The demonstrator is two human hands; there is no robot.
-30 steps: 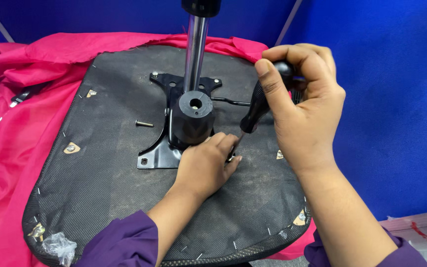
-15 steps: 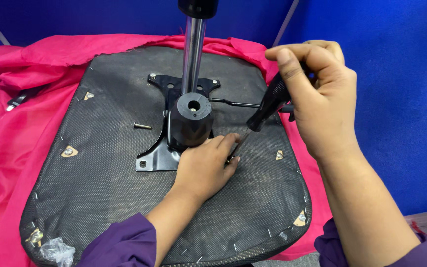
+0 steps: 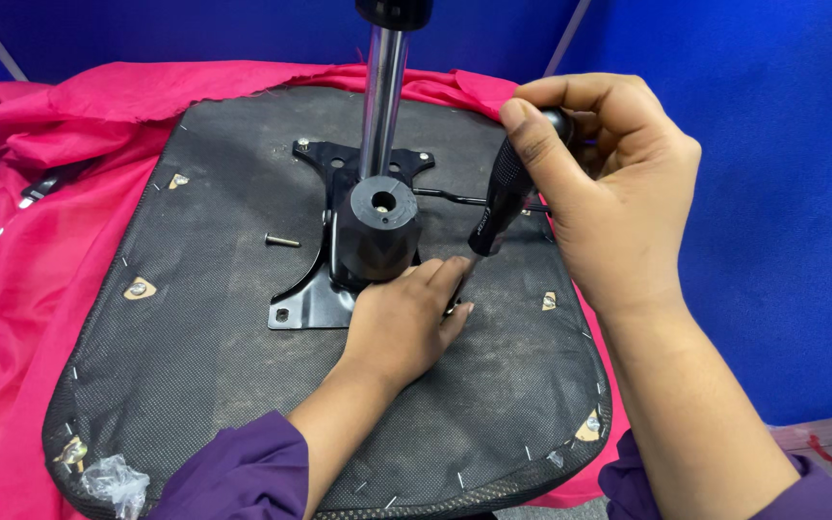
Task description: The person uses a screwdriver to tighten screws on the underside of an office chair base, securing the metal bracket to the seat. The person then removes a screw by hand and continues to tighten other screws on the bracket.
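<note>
Two hands engaged: my right hand (image 3: 618, 193) is closed around the black-handled screwdriver (image 3: 510, 193), its long axis slanting down-left toward the black metal mounting plate (image 3: 315, 299). My left hand (image 3: 406, 318) lies flat on the plate, nearer the tip, gripping nothing.

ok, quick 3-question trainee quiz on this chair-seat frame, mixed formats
1. True or false: the loose bolt lies on the seat underside, apart from the metal plate.
2. Which hand grips the screwdriver? A. left B. right C. neither
3. Fill in: the left hand rests flat beside the black ___.

Key:
1. True.
2. B, the right hand.
3. Cylinder.
</note>
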